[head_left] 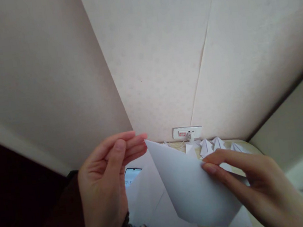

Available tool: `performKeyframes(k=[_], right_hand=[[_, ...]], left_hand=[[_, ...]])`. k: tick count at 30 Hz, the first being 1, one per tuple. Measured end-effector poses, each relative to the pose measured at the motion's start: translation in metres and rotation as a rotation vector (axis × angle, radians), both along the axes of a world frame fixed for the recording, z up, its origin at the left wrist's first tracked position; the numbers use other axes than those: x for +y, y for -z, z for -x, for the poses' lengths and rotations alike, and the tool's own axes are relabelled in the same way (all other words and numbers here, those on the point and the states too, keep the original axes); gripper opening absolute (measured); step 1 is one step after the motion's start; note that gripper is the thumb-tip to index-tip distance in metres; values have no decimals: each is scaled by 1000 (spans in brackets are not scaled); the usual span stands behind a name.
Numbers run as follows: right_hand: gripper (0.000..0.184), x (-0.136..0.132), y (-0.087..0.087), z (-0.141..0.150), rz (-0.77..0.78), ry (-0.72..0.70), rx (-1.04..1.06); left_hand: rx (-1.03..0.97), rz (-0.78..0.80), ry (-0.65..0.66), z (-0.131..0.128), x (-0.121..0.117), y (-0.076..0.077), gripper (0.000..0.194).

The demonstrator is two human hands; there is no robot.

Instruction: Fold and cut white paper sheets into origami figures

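Observation:
A folded sheet of white paper (189, 186) is held up in the air, one pointed corner aimed to the upper left. My right hand (248, 179) pinches its upper right edge between thumb and forefinger. My left hand (109, 174) is raised beside the pointed corner, palm turned inward and fingers stretched out. Its fingertips are at or just behind that corner; whether they touch it I cannot tell. Below, more white paper (148, 202) lies on the table.
Several folded white paper pieces (205, 147) stand along the table's back edge. Behind them a wall socket (187, 132) has a white plug in it. A lit phone (132, 174) lies partly hidden behind my left hand. Pale walls rise behind the table.

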State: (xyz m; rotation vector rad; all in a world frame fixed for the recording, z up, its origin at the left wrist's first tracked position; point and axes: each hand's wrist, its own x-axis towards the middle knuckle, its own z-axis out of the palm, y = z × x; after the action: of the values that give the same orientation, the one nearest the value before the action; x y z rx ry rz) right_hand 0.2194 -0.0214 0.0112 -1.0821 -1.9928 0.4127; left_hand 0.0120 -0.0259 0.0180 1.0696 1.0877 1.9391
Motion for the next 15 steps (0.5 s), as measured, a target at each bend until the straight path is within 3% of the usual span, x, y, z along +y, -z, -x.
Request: performKeyframes(k=[6,15], right_hand=[[24,-2,-1,8,-13,24,71],[23,0,-3,9,-2,-33,17]], left_hand=[[91,137,224,-7,-4,4,3],[133,168,72,-20,-3,-1,8]])
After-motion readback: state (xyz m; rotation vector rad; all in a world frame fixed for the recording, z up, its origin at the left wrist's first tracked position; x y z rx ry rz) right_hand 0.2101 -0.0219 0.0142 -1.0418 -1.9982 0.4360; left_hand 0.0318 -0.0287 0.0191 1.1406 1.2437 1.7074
